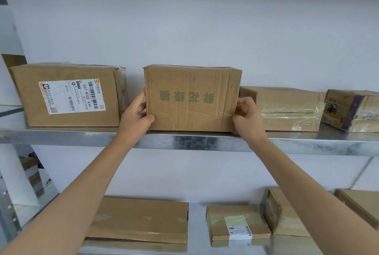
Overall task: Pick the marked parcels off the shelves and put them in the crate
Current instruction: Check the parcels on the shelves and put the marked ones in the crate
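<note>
The parcel [191, 99], printed in green, stands on the upper shelf [205, 141] and is gripped at its sides by the left hand [136, 115] and right hand [247, 116]. Lifting clear of neighbouring boxes is judged next; the crate is not seen.

Person, head cam: left hand [135, 115] and right hand [247, 117] both bare. left forearm [82, 189] and right forearm [307, 183] bare too, uncovered along the whole visible length, frame edge to wrist. Slim wrists, forearms look wider near the lens. Nails too small to make out
</note>
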### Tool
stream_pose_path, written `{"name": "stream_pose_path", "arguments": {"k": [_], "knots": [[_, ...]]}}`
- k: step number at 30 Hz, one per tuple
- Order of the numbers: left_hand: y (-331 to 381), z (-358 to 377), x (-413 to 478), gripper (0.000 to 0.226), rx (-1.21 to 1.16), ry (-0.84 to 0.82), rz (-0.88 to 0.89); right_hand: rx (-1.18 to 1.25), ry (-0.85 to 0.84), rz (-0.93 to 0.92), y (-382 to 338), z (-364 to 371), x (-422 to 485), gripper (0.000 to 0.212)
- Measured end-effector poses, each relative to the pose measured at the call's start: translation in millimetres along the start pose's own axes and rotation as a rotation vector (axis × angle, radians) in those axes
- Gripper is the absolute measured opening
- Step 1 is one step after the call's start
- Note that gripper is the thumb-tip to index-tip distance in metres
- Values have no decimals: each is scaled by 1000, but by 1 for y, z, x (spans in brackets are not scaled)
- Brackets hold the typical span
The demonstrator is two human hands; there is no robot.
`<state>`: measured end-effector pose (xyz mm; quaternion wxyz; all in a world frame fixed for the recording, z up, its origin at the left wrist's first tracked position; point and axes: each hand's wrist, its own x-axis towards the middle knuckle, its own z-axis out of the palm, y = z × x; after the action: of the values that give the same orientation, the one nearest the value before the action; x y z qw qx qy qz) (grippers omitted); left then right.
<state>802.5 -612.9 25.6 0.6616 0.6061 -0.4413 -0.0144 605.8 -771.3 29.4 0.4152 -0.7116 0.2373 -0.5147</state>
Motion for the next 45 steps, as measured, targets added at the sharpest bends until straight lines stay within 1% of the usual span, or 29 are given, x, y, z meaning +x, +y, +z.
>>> {"name": "stream_pose_path", "arguments": {"k": [4,8,12,14,16,17,19,20,21,23,25,27,28,29,30,31,33,35,37,40,43,45], "knots": [[2,-1,5,67,-4,8,-1,-39,76,39,-8,2,5,30],[6,-1,10,53,6,35,30,-1,70,105,-13,4,7,18],[8,-2,8,53,56,63,63,85,66,166,-18,8,6,32],[11,-2,7,50,10,57,67,166,23,171,-19,9,4,26],[14,-3,4,42,-86,29,47,234,-26,171,-19,9,4,19],[15,-3,2,34,-145,3,29,272,-50,169,-18,9,2,24],[15,-4,0,22,-256,-62,-5,383,-74,175,-16,9,1,50],[15,-5,0,23,-298,-85,-11,429,-80,178,-16,10,2,57],[15,-6,1,24,-332,-93,-15,461,-89,167,-15,10,2,60],[17,-6,3,24,-389,-75,-28,490,-104,160,-15,8,2,58],[20,-7,5,23,-417,-32,-58,490,-108,169,-15,6,1,47],[21,-7,5,22,-404,-3,-74,500,-119,179,-17,2,0,29],[21,-8,4,19,-397,-1,-77,499,-127,184,-17,-1,0,23],[19,-9,4,15,-388,-4,-71,496,-133,186,-17,-3,-1,21],[18,-11,2,15,-376,-11,-60,491,-134,187,-15,-5,-1,21],[16,-13,1,24,-359,-21,-46,493,-136,187,-14,-7,-1,20],[13,-17,-2,42,-315,-50,-14,488,-147,165,-12,-11,-2,23],[12,-19,-4,48,-270,-68,-13,463,-197,126,-9,-15,-1,27],[12,-18,-4,43,-278,-76,-47,429,-259,114,-7,-18,1,33],[11,-17,-5,24,-311,-58,-123,337,-275,161,-3,-21,3,47],[10,-16,-1,26,-297,-40,-174,248,-283,197,-4,-22,2,52],[10,-17,3,29,-277,-25,-222,299,-288,239,-7,-21,4,45]]}}
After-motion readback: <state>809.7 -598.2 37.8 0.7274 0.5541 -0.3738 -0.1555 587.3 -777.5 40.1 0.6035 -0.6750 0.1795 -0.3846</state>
